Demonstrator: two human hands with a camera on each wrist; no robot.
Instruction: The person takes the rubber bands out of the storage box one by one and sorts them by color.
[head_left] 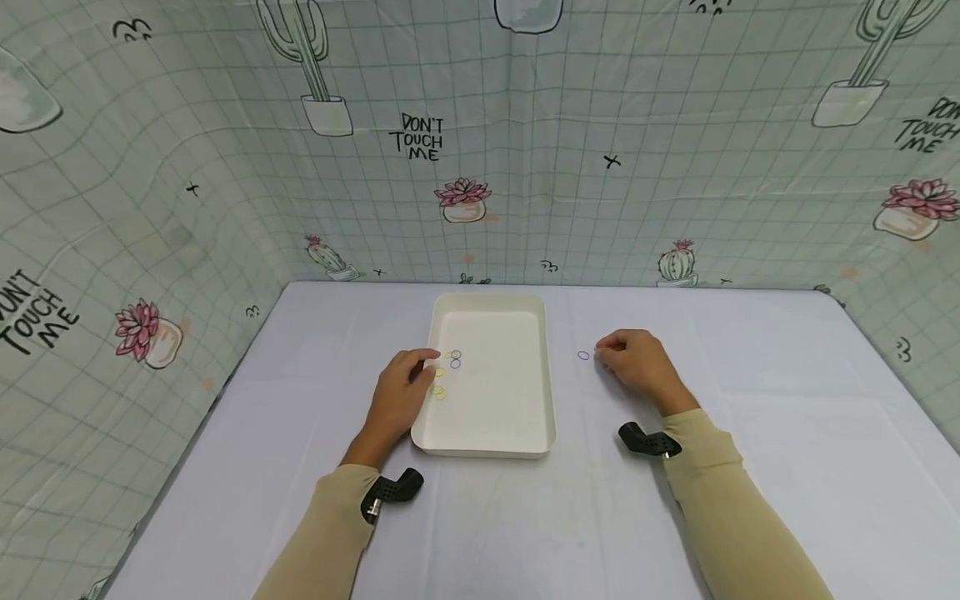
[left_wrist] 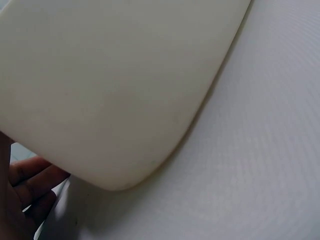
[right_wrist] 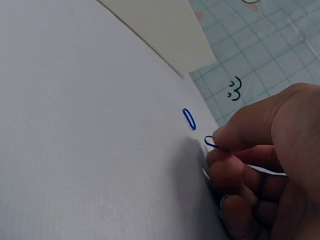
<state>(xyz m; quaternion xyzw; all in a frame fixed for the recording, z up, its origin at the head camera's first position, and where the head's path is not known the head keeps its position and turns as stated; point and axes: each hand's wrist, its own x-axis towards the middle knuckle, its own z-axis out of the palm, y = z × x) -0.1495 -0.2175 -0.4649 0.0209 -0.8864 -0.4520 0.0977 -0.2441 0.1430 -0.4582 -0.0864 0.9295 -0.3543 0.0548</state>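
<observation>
White-clothed table (head_left: 510, 525) below, my right hand (head_left: 637, 362) pinches a thin blue rubber-looking ring (right_wrist: 206, 141), likely feather-light, springy, best nipped edge-on, left hand (head_left: 397, 392) loose-fingered at off-white rectangular tray (head_left: 495, 408).

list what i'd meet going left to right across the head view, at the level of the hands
Left hand, white tray with small rings inside, loose blue ring, right hand.

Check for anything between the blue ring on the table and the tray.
Nothing visible stands between that blue ring and the tray; the tray's raised rim looks like the only thing to clear.
</observation>
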